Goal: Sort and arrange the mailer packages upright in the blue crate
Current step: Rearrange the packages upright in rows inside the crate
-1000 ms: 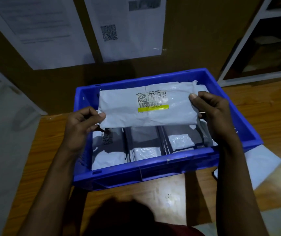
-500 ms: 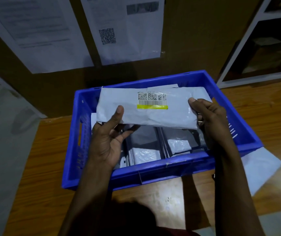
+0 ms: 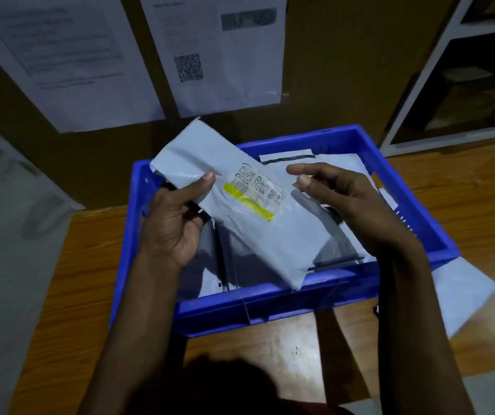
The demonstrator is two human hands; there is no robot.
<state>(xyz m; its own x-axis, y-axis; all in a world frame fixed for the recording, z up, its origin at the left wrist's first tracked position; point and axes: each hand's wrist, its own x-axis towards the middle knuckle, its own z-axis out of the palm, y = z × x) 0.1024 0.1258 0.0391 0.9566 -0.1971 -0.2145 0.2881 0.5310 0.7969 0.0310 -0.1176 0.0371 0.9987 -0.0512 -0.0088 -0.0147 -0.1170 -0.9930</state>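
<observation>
Grey plastic, crumpled and bearing a barcode label with a yellow strip, makes up the mailer in play: it hangs slantwise over the blue crate, with one corner high past the far-left rim and the other low near the front wall. The left hand grips it near the upper end, thumb on the labelled face and the other fingers curled behind. The right hand hovers at the package's right edge with its fingers loosely spread and closed on nothing; whether they brush the plastic cannot be told. Inside the crate, other mailers appear to stand in a row along the front, though shadow hides much of them, and a paler one lies toward the back. The work looks partly done: several packages seem to be in place, and this one is not yet stood upright or slotted in. One loose mailer lies on the wooden counter just beside the crate's right side, so at least that one, and probably the pale one at the back, is left to sort.
</observation>
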